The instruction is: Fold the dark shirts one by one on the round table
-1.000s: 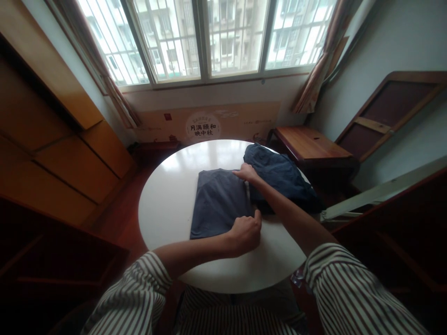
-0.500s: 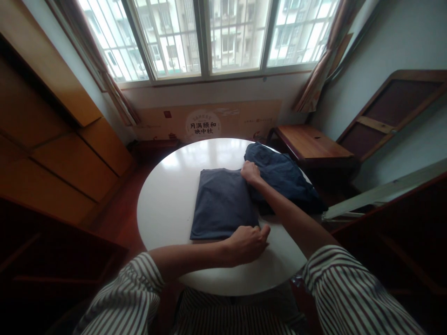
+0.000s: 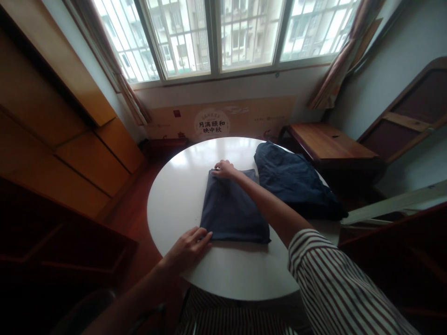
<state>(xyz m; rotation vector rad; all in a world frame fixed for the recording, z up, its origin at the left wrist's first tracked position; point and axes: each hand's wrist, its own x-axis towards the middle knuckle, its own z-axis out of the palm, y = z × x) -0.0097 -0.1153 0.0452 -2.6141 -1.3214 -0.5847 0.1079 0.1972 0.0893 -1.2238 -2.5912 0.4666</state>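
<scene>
A folded grey-blue garment [image 3: 234, 211] lies flat on the white round table [image 3: 174, 195]. My left hand [image 3: 190, 244] is at its near left corner, thumb and fingers closed on the cloth edge. Across the garment reaches my right arm, and my right hand [image 3: 224, 169] pinches the far left corner with curled fingers. Part of the garment's right side is covered by that forearm. To the right, a darker navy garment [image 3: 293, 179] rests loosely bunched on the table, touched by neither hand.
A low wooden table [image 3: 333, 144] stands beyond the round table at the right. Wooden cabinets [image 3: 94, 163] line the left side. Behind are a barred window [image 3: 244, 37] and a printed banner [image 3: 251, 118] along the wall.
Both my hands have moved left, from the garment's right side to its left corners. The view has shifted slightly, and the grey-blue garment's right edge now lies slanted.
</scene>
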